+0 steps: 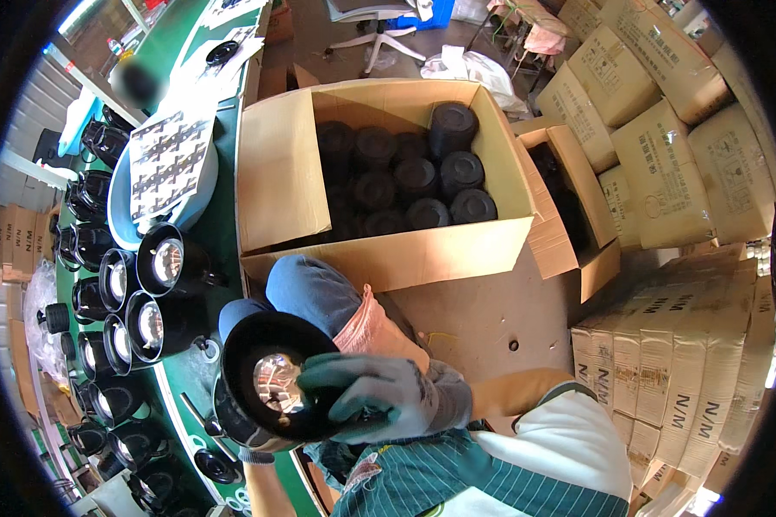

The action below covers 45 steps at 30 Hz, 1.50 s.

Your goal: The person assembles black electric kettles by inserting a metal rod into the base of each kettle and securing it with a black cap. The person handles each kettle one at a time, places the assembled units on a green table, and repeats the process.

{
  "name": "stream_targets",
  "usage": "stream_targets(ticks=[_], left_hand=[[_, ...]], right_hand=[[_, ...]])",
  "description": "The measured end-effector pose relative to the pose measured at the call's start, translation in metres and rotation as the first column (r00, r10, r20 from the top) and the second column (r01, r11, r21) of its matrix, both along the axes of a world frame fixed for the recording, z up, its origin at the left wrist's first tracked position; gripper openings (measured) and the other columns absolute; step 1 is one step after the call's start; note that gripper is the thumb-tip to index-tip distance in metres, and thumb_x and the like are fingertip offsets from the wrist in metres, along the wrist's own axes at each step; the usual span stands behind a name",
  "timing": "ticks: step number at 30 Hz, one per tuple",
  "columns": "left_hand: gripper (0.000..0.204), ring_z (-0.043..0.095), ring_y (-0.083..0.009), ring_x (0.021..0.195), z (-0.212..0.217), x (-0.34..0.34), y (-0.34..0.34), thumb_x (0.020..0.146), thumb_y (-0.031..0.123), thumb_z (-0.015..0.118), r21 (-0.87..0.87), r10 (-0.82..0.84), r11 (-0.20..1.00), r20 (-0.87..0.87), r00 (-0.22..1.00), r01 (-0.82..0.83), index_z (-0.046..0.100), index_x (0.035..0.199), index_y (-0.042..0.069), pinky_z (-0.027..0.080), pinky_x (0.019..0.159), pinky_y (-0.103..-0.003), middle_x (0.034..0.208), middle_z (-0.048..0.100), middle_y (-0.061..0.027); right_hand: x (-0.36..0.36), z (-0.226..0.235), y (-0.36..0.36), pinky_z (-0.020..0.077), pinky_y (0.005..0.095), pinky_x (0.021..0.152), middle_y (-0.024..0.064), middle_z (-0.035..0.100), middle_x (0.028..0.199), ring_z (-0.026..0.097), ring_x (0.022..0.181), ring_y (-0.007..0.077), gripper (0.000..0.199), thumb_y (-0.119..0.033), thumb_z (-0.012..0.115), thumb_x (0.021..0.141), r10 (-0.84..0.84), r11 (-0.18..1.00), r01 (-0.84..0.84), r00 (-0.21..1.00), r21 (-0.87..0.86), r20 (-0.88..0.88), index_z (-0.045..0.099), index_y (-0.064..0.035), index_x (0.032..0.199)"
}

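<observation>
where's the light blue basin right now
In the head view, the light blue basin is at left on the green table, under a patterned sheet, beside black pots.

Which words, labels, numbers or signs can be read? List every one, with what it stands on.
I leave wording unquoted.
Lower right cartons: large dark letters, readable.
Far left cartons: dark letters, readable.
Upper right cartons: dark characters and symbols, mostly too small to read.
White sheet: repeated dark shapes, no readable words.
Green clothing: small marks, too blurred to read.
Held pot: no text visible.
</observation>
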<state>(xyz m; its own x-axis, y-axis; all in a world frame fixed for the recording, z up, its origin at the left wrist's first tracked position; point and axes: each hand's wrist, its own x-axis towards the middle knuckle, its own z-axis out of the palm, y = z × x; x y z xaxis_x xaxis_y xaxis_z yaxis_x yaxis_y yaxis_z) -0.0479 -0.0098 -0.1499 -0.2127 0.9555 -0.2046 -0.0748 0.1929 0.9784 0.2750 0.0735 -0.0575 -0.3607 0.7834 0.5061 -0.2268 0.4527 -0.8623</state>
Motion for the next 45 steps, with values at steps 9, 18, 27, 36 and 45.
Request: stream_targets(ticks=[9, 18, 27, 36, 45], left_hand=[[0.065, 0.06, -0.0334, 0.13, -0.024, -0.018, -0.005, 0.093, 0.02, 0.072, -0.216, 0.104, 0.973, 0.097, 0.99, -0.081, 0.049, 0.148, -0.005, 0.049, 0.109, -0.047, 0.145, 0.058, -0.0205], [0.063, 0.059, -0.0331, 0.131, -0.028, -0.027, -0.012, 0.096, 0.021, 0.07, -0.316, 0.188, 0.941, 0.188, 0.964, -0.122, 0.047, 0.15, -0.002, 0.049, 0.11, -0.048, 0.147, 0.057, -0.0193], [0.061, 0.058, -0.0329, 0.132, -0.047, -0.017, 0.007, 0.098, 0.022, 0.067, -0.29, 0.093, 0.956, 0.423, 0.902, 0.038, 0.046, 0.151, 0.0, 0.049, 0.111, -0.049, 0.149, 0.055, -0.0182], [0.059, 0.057, -0.0327, 0.133, -0.061, -0.002, 0.004, 0.1, 0.023, 0.064, -0.241, 0.088, 0.97, 0.447, 0.89, 0.026, 0.045, 0.153, 0.003, 0.048, 0.112, -0.05, 0.151, 0.054, -0.017], [0.058, 0.056, -0.0324, 0.134, -0.062, -0.02, -0.026, 0.103, 0.024, 0.062, -0.212, 0.03, 0.972, 0.532, 0.846, 0.099, 0.044, 0.154, 0.006, 0.048, 0.112, -0.051, 0.153, 0.052, -0.0158]], right_hand=[[0.016, -0.074, 0.163, 0.0568, 0.0293, 0.081, 0.0081, 0.073, 0.1, 0.068, 0.094, 0.0125, 0.021, -0.022, 0.073, 0.097, -0.03, 0.954, 0.022, 0.999, -0.298, -0.022, 0.073, -0.0083, 0.113], [0.003, -0.409, 0.32, 0.0357, 0.0539, 0.118, 0.0215, 0.038, 0.162, 0.038, 0.148, 0.0379, 0.079, -0.037, 0.066, 0.093, -0.195, 0.872, -0.477, -0.136, 0.109, 0.971, 0.034, -0.0115, 0.16], [0.08, -0.467, 0.356, 0.0389, 0.0557, 0.114, 0.0245, 0.04, 0.157, 0.044, 0.141, 0.0415, 0.081, -0.044, 0.07, 0.092, -0.475, 0.858, -0.327, -0.209, 0.397, 0.855, 0.039, -0.011, 0.158], [-0.004, -0.003, 0.157, 0.0397, 0.0486, 0.113, 0.022, 0.042, 0.153, 0.048, 0.135, 0.0399, 0.121, -0.045, 0.094, 0.059, 0.244, 0.969, -0.243, 0.937, -0.036, 0.251, 0.037, -0.0056, 0.159], [-0.016, -0.018, 0.071, 0.0302, 0.0614, 0.117, 0.0298, 0.026, 0.163, 0.036, 0.145, 0.0501, 0.133, -0.068, 0.094, 0.054, 0.293, 0.911, -0.358, 0.911, 0.203, 0.291, 0.035, -0.019, 0.162]])
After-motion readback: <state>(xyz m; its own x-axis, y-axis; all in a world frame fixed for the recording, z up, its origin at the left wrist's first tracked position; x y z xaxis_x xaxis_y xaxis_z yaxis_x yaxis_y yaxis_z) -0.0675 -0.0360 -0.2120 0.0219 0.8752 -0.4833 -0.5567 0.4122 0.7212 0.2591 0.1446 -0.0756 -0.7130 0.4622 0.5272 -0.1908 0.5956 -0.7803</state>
